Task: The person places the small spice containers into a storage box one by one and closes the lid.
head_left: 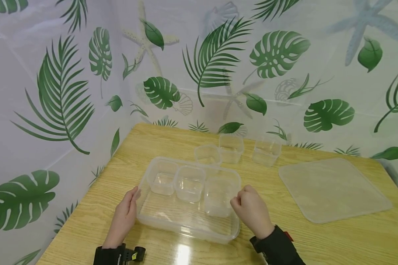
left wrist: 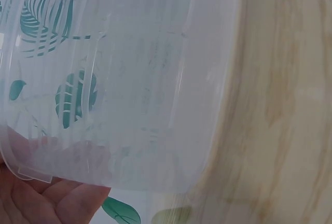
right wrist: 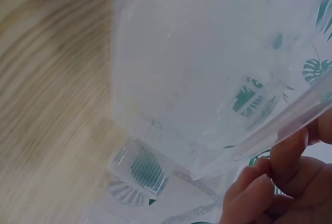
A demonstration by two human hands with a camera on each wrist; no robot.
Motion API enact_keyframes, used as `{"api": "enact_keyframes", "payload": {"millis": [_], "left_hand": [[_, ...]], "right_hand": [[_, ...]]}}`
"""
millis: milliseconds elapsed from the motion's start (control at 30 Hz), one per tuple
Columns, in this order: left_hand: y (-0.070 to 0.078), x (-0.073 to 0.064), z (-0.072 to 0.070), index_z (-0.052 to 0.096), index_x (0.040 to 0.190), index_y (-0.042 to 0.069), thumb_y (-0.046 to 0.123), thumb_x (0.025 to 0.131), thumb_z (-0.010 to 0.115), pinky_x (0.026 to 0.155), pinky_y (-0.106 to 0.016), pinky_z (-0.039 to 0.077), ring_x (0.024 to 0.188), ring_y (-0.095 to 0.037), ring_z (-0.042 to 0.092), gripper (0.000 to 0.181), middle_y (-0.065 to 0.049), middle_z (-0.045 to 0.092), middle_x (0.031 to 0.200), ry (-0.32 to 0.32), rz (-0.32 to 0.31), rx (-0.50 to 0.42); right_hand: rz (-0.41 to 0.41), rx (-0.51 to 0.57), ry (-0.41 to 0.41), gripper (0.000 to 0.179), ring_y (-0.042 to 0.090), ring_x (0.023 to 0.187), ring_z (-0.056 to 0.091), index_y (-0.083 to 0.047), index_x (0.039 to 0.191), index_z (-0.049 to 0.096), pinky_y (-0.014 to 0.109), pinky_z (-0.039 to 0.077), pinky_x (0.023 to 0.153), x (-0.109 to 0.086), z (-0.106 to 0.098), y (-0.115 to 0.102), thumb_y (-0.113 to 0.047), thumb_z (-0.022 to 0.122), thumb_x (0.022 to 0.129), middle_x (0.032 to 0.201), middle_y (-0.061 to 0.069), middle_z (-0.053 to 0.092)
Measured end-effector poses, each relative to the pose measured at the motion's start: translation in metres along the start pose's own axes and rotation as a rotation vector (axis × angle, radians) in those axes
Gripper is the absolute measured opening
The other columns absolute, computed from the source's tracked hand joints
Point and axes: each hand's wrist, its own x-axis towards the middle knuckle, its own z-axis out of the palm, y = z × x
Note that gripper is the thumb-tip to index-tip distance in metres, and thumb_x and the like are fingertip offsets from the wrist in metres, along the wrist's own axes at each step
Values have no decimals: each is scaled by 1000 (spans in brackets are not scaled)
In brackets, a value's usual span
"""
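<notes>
Left grip (head_left: 122, 215) is resting against the left end of the large clear box (head_left: 185, 232), its fingers looking straight rather than wrapped round anything. Right grip (head_left: 253, 211) is meeting the opposite end with bent fingers; whether it is pinching the rim, I cannot tell. Between the two, the box is sitting on the table (head_left: 262, 191), its long axis running slightly askew from one grip to the other, so neither is clearly nearer. Inside it, three small inner containers (head_left: 189, 191) are standing along the far side, the rightmost lying closest to the right grip. Three small outer containers (head_left: 231, 151) are standing beyond the box, and a flat translucent lid (head_left: 333, 191) is lying to its right.
</notes>
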Motion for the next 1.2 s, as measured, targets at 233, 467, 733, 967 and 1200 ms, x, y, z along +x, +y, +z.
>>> {"api": "enact_keyframes", "payload": {"millis": [233, 467, 733, 967, 1200], "left_hand": [[2, 0, 0, 28, 133, -6, 10, 98, 25, 94, -49, 31, 119, -35, 37, 39, -25, 39, 130, -6, -7, -17], [2, 0, -1, 29, 133, -6, 10, 98, 25, 95, -49, 31, 118, -35, 37, 39, -25, 39, 130, -6, -5, -6], [0, 0, -1, 29, 133, -5, 10, 98, 25, 94, -49, 31, 119, -36, 37, 39, -25, 39, 130, -9, 2, -9], [-2, 0, -1, 29, 134, -4, 11, 98, 25, 94, -49, 31, 118, -35, 37, 39, -24, 39, 130, -6, 4, -10], [-1, -1, -2, 29, 134, -5, 10, 98, 26, 93, -50, 33, 118, -36, 38, 39, -25, 39, 130, -4, 8, -7]], "right_hand": [[-9, 2, -2, 43, 11, 56, 8, -18, 59, 15, 25, 11, 52, 1, 2, 1, 0, 48, 79, 63, 2, 22], [-57, -32, 0, 37, 9, 51, 17, -17, 54, 32, 23, 16, 47, 0, 1, -3, -3, 55, 80, 63, 0, 29], [-393, -25, -59, 18, 8, 63, 41, -16, 67, 52, 21, 34, 53, 0, -4, -9, -8, 65, 77, 76, -3, 47], [-629, -4, -145, 6, 15, 74, 51, -7, 79, 64, 27, 44, 65, -3, -1, -7, -2, 62, 79, 85, 4, 55], [-621, -15, -164, 7, 17, 74, 53, -3, 83, 67, 28, 46, 66, -4, 0, -7, 0, 62, 78, 85, 6, 57]]}}
